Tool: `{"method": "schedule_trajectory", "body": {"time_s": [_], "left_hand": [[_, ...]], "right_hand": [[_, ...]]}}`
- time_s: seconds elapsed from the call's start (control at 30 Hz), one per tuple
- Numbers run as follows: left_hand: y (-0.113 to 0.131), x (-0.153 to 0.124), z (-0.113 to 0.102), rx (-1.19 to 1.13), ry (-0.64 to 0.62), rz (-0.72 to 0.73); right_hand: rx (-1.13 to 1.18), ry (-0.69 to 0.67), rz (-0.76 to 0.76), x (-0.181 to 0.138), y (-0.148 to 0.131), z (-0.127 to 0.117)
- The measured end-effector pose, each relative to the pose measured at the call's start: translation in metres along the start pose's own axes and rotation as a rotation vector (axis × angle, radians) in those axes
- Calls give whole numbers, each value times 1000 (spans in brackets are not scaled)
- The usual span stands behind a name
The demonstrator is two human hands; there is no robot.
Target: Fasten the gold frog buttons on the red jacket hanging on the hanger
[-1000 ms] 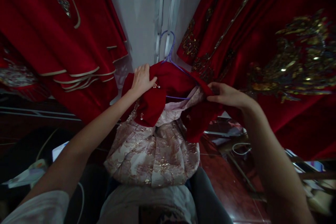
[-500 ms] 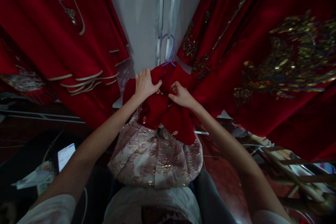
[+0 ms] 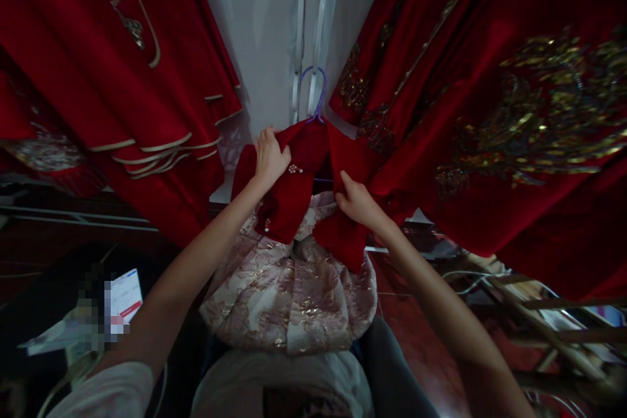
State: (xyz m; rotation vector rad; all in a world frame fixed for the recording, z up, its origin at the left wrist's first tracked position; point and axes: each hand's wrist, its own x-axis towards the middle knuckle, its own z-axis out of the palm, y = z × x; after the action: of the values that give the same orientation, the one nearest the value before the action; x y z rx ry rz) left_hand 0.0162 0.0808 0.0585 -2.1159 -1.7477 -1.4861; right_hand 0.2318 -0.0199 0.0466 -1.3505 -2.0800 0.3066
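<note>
A small red jacket (image 3: 289, 202) hangs on a purple hanger (image 3: 320, 95), its front parted down the middle. Beaded trims dot its left side. My left hand (image 3: 270, 155) grips the jacket's left front near the shoulder, thumb on top of the cloth. On the other side, my right hand (image 3: 358, 201) pinches the edge of the right front panel. Beneath the jacket a pale pink and gold brocade skirt (image 3: 294, 304) spreads down toward my lap. Part of the hanger's bar shows in the gap.
Red garments with pale piping (image 3: 161, 104) hang at the left; a red garment with gold sequins (image 3: 543, 124) hangs at the right. A white panel (image 3: 259, 26) stands behind. A lit phone (image 3: 128, 290) lies lower left, a wooden rack (image 3: 553, 333) lower right.
My right hand has moved right and slightly down, drawing the right panel away from the left. The jacket front now gapes, showing the hanger bar and more skirt. My left hand has shifted slightly left.
</note>
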Motion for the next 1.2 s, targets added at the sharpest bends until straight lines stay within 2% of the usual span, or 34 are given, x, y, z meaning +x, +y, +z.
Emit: {"method": "schedule_trajectory", "body": {"time_s": [0.17, 0.33, 0.4, 0.47, 0.57, 0.7, 0.9, 1.07, 1.2], "left_hand": [[4, -28, -27, -56, -5, 61], [-9, -61, -35, -87, -82, 49], [-16, -76, -35, -103, -139, 53], [-21, -91, -37, -136, -198, 63], [-20, -105, -40, -203, -213, 46], [-7, -105, -40, -306, -156, -13], [20, -104, -25, -485, -266, 5], [25, -107, -20, -590, -157, -67], [25, -104, -17, -572, -139, -113]], "right_hand": [[52, 15, 37, -10, 13, -3], [100, -26, 49, -13, 9, 5], [164, 40, 65, -16, 7, 10], [257, 168, 74, -19, 7, 14], [352, 315, 67, -23, 5, 16], [428, 220, 26, -24, -5, 16], [694, 217, 45, -7, -25, 29], [821, 141, 53, -1, -24, 39], [830, 139, 40, -6, -20, 41]]}}
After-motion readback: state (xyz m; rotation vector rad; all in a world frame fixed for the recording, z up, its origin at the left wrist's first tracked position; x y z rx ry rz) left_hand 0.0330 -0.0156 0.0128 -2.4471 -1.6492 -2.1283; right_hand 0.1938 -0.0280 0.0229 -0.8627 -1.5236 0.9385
